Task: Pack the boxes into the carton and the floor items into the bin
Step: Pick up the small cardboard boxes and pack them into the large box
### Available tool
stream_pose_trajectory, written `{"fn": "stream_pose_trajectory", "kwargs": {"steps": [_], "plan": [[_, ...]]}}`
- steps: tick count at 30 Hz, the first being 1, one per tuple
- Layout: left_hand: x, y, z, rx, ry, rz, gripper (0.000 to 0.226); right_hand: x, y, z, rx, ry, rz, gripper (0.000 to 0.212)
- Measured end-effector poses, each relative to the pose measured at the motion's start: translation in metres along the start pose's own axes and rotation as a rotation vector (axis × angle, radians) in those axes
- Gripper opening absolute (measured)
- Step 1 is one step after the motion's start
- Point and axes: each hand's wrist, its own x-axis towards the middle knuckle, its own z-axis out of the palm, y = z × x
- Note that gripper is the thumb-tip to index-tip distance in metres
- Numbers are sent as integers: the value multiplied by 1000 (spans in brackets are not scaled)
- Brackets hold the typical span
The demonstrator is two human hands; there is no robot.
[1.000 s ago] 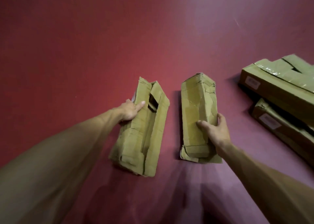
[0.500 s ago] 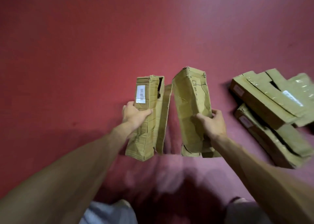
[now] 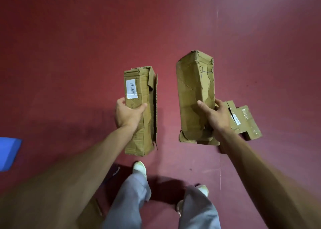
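Left box, right box lifted, floor boxes partly hidden

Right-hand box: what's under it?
Below the crumpled cardboard box that the right hand grips: red floor, and taped cardboard boxes showing past the wrist. The hand and held box cover their left part; anything else under there can't be seen.

Red floor, taped boxes lying right, blue object left
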Motion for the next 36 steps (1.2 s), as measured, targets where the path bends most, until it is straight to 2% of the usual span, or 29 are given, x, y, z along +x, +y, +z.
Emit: {"fn": "stream_pose_trajectory", "kwargs": {"steps": [4,8,17,20,28,32,36], "plan": [[-55,12,-62,-5,57,111,79,-66,-21,-17,92,-61,50,73],[-110,5,-114,2,61,160,78,-138,-11,-33,110,-146,64,80],[-265,-53,-218,-33,187,79,80,-295,55,-73,118,-187,-64,72],[-306,-74,-266,-38,205,45,82,-341,61,-69,68,-270,-58,74],[-353,-173,-403,-15,286,-104,78,-452,93,14,-105,-550,-75,88],[-360,-244,-468,-20,310,-203,82,-506,126,71,-244,-619,-84,91],[-348,-323,-531,-103,282,-273,77,-557,157,132,-349,-625,-84,90]]}}
